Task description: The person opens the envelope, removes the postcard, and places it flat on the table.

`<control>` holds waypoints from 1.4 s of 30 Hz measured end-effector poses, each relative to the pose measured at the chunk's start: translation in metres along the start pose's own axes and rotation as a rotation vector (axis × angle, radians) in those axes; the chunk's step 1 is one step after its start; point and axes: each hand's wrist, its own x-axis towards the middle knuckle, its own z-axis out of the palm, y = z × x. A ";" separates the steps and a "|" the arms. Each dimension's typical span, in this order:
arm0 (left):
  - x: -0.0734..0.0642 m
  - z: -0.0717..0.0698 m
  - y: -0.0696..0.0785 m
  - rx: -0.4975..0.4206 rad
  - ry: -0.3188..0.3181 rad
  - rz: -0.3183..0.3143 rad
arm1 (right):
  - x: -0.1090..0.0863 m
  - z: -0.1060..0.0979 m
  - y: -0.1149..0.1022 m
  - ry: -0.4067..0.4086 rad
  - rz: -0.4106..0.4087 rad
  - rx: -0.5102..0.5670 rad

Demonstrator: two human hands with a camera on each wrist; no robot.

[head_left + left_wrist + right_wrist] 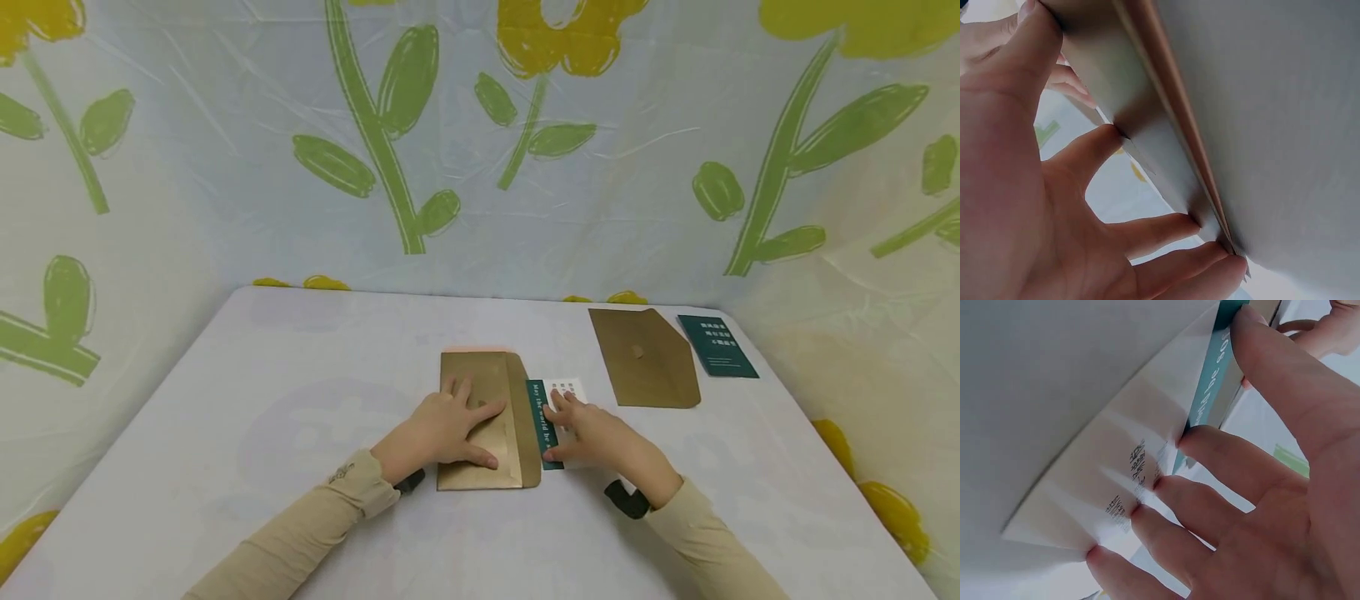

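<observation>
Envelope (495,433) (flap (528,458) rightward) runs lengthwise away; left hand (446,427) and right hand (596,433) lie spread.

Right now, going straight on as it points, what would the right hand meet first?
Beyond the card it touches, the right hand would probably meet the flap of the nearer envelope first, though fingertip height is unclear.

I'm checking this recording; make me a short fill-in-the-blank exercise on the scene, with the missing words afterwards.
1. The left hand rests on the nearer envelope, whose flap is on its ____ side in the head view.
2. The right hand touches a white card with a ____ strip.
3. Printing on the dark green card beside the farther envelope is ____.
4. Envelopes on the table number ____.

Missing words: right; green; white; two.
</observation>
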 end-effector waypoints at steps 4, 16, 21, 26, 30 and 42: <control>-0.003 0.003 0.000 -0.005 0.003 -0.012 | -0.006 0.001 0.000 0.020 0.000 0.005; -0.026 0.000 0.011 -0.064 0.016 -0.038 | -0.027 0.006 0.008 0.043 0.012 0.018; -0.033 0.000 0.016 -0.016 0.024 -0.013 | -0.035 0.007 0.009 0.053 0.023 0.021; -0.039 0.004 0.021 0.004 0.074 0.042 | -0.045 0.008 0.010 0.054 0.053 0.014; -0.045 0.007 0.029 -0.039 0.083 0.063 | -0.053 0.009 0.011 0.043 0.078 0.022; -0.063 0.010 0.073 -0.033 0.061 0.048 | -0.088 0.011 0.029 0.025 0.103 0.090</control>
